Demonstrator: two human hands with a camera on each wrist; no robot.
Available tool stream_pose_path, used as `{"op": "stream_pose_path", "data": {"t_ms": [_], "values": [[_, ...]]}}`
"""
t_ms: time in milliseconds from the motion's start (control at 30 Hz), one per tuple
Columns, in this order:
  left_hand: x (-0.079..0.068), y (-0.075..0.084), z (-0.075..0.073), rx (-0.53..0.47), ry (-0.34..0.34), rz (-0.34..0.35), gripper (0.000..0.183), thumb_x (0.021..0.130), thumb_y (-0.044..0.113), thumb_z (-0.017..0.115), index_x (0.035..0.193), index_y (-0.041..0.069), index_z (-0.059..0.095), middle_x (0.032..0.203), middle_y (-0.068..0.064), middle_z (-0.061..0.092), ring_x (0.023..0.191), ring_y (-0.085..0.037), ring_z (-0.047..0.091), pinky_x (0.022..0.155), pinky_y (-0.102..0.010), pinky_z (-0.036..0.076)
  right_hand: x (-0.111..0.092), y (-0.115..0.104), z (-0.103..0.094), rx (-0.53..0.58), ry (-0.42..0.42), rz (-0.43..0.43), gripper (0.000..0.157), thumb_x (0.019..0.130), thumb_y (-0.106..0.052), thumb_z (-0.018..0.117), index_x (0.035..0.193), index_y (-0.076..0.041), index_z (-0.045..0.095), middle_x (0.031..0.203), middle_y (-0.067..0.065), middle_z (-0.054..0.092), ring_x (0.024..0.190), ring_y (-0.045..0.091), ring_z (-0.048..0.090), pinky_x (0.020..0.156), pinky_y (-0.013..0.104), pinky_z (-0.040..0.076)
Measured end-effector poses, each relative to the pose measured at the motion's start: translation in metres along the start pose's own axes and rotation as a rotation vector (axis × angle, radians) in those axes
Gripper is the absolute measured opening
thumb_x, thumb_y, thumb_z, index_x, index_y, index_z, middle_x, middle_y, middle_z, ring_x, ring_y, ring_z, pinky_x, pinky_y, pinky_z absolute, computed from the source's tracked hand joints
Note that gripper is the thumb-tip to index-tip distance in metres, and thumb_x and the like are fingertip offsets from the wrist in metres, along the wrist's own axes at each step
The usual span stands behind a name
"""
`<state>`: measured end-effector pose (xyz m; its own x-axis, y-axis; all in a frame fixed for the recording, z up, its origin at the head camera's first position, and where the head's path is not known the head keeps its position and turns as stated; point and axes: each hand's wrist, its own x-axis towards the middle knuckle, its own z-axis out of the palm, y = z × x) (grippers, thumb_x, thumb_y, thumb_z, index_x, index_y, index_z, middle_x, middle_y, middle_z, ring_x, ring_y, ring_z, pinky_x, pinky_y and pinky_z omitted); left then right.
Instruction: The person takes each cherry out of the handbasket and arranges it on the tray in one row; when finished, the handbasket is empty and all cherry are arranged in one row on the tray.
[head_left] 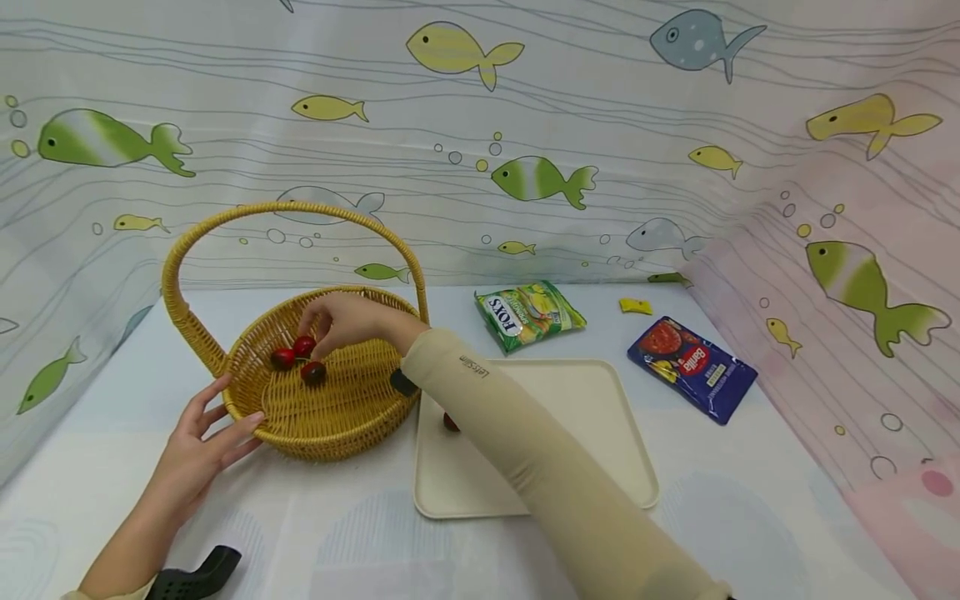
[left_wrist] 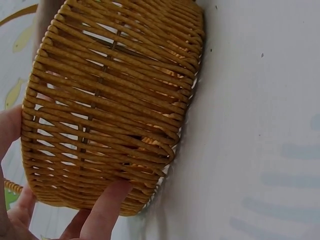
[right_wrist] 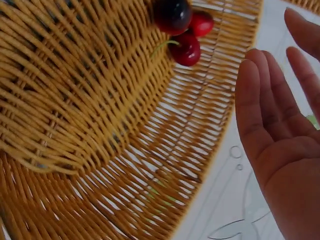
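Note:
A round woven basket with a tall arched handle stands at the left of the table. My left hand grips its near left side, thumb at the rim and fingers against the outer weave. Inside it lie two red cherries, one at the left and one beside it, plus a darker cherry; a green stem shows on one. My right hand hovers over the basket just above the cherries, its fingers apart from them and holding nothing.
To the right of the basket lies a cream tray, with a dark cherry partly hidden by the right sleeve. Behind it are a green Fox's bag, a small yellow packet and a blue Barilla pouch. A fish-print curtain hangs behind.

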<state>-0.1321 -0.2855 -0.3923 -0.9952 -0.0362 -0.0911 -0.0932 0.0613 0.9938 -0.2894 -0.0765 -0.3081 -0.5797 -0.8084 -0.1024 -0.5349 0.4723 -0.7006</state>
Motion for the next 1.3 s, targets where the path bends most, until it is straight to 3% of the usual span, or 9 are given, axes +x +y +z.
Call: {"op": "stream_pose_path", "data": {"t_ms": [267, 467, 767, 900, 1300], "values": [[-0.001, 0.001, 0.002, 0.007, 0.007, -0.015, 0.08, 0.092, 0.012, 0.06, 0.15, 0.026, 0.006, 0.142, -0.032, -0.007, 0.086, 0.008, 0.052, 0.07, -0.022, 0.054, 0.016, 0.015, 0.003, 0.128, -0.04, 0.003, 0.036, 0.082, -0.008, 0.072, 0.116, -0.004, 0.06, 0.095, 0.005, 0.06, 0.084, 0.012, 0.057, 0.074, 0.026, 0.052], [0.0, 0.002, 0.005, 0.033, 0.006, -0.006, 0.081, 0.092, 0.014, 0.06, 0.15, 0.027, 0.006, 0.143, -0.032, -0.004, 0.087, 0.008, 0.052, 0.071, -0.022, 0.054, 0.024, 0.02, 0.007, 0.068, -0.103, 0.022, 0.039, 0.081, -0.005, 0.072, 0.118, -0.006, 0.061, 0.109, 0.009, 0.059, 0.093, 0.012, 0.056, 0.073, 0.02, 0.049], [-0.002, 0.0, 0.006, 0.013, 0.025, -0.009, 0.08, 0.091, 0.013, 0.061, 0.15, 0.027, 0.008, 0.142, -0.032, -0.002, 0.088, 0.006, 0.053, 0.071, -0.022, 0.054, 0.03, 0.025, 0.024, -0.057, -0.207, 0.001, 0.041, 0.081, -0.001, 0.071, 0.121, -0.008, 0.061, 0.117, 0.002, 0.057, 0.111, 0.012, 0.048, 0.081, 0.011, 0.041], [-0.002, 0.002, 0.008, 0.018, 0.013, -0.007, 0.081, 0.091, 0.013, 0.061, 0.15, 0.026, 0.006, 0.143, -0.032, -0.003, 0.088, 0.006, 0.052, 0.072, -0.022, 0.054, 0.031, 0.026, 0.027, -0.122, -0.225, 0.009, 0.039, 0.082, -0.002, 0.07, 0.12, -0.009, 0.062, 0.116, 0.0, 0.058, 0.109, 0.009, 0.05, 0.082, 0.011, 0.041], [-0.004, 0.005, 0.005, 0.054, 0.024, 0.001, 0.081, 0.092, 0.014, 0.061, 0.15, 0.025, 0.005, 0.143, -0.033, -0.002, 0.088, 0.008, 0.052, 0.072, -0.021, 0.054, 0.035, 0.025, 0.033, -0.109, -0.24, 0.072, 0.028, 0.082, -0.006, 0.072, 0.108, -0.008, 0.063, 0.102, 0.0, 0.061, 0.092, 0.009, 0.056, 0.073, 0.014, 0.046]]}}
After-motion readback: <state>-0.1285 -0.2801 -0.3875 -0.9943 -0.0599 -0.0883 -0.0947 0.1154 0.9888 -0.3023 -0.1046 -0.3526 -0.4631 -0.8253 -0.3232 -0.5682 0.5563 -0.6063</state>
